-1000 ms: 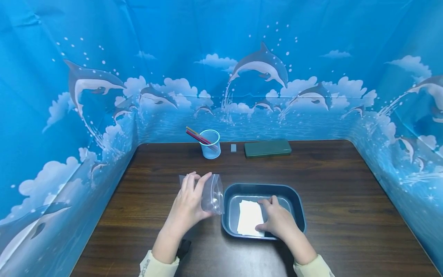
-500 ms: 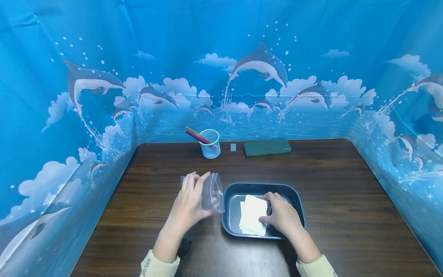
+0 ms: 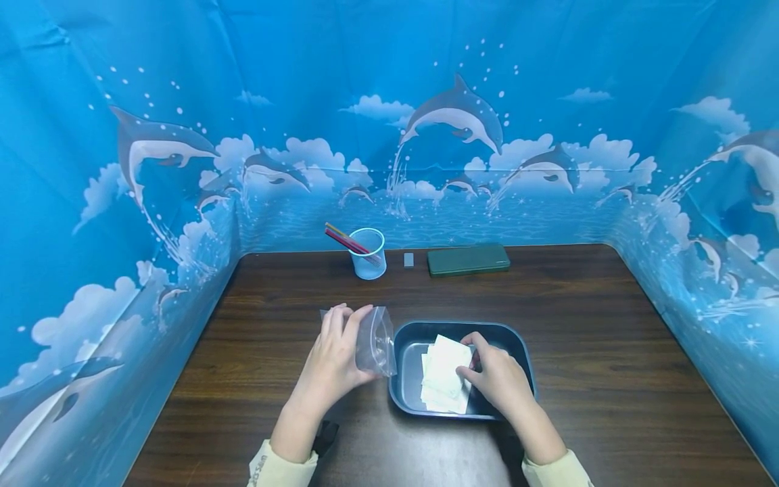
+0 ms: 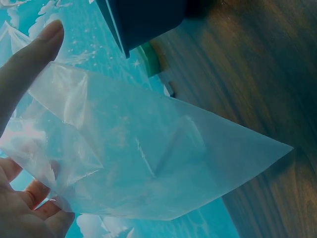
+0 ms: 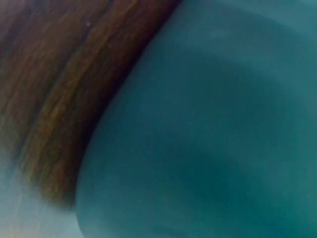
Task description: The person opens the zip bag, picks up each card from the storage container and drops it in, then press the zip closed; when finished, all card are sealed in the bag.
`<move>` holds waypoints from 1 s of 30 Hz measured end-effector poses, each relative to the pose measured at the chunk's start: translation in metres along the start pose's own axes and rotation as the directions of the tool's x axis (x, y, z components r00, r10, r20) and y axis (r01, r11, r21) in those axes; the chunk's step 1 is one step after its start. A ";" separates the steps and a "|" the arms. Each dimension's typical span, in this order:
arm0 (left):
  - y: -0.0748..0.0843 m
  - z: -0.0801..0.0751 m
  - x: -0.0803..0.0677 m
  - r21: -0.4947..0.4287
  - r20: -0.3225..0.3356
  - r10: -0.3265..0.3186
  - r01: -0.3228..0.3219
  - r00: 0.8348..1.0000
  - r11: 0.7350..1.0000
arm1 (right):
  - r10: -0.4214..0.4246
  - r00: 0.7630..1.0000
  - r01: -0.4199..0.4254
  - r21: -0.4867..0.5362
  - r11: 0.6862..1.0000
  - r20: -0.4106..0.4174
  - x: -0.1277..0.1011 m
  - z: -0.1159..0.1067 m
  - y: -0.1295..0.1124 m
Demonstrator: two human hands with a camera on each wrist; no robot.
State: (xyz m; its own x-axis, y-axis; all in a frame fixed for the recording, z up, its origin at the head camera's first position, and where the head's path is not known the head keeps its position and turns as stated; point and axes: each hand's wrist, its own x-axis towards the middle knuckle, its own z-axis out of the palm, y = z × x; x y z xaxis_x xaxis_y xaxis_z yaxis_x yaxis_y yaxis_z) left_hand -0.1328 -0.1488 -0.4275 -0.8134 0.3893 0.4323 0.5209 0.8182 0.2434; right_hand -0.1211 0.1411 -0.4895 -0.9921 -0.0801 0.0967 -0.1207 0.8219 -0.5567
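Fingers and thumb of the left hand (image 3: pixel 328 362) spread across a clear plastic bag (image 3: pixel 374 345) and hold it, while the right hand (image 3: pixel 500 375) seems to pinch the top of the white papers (image 3: pixel 447 379) by the right edge, though our blurred right wrist view shows no fingers to confirm it.

Around them we see the blue dolphin curtain (image 3: pixel 353 88), then the brown wooden table (image 3: pixel 608 338), then the dark tray (image 3: pixel 517 348) with the papers in it. The green box (image 3: pixel 468 260) lies at the back; the bag hangs puffed out just beside the tray's left rim. A second ago the papers made one neat pile; now they fan out, the top one slid up and right, so we judge the sheets are loose and coming apart singly. The bag has scarcely moved. Behind stand the cup (image 3: pixel 367 266) of pencils (image 3: pixel 343 238) and a small eraser (image 3: pixel 408 260).

Letters run along the left sleeve (image 3: pixel 282 467), but we cannot read them surely.
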 end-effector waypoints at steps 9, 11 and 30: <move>-0.003 0.000 0.000 0.025 -0.015 -0.013 0.014 1.000 1.000 | -0.013 0.998 0.014 0.011 1.000 -0.062 0.000 -0.008 -0.002; -0.004 0.000 0.000 0.033 -0.019 -0.015 0.016 1.000 0.999 | -0.013 0.998 0.013 0.006 1.000 -0.059 -0.001 -0.012 -0.003; 0.005 0.001 0.003 0.016 -0.030 -0.041 0.042 0.999 0.999 | 0.007 0.897 0.132 0.284 0.950 -0.442 -0.010 -0.045 -0.039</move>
State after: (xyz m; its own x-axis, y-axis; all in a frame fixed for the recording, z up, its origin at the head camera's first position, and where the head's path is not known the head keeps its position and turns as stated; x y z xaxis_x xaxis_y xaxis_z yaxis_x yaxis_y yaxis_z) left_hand -0.1328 -0.1436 -0.4256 -0.8261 0.3423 0.4476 0.4824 0.8402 0.2477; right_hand -0.1053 0.1354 -0.4316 -0.8756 0.1829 0.4471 -0.2555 0.6102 -0.7499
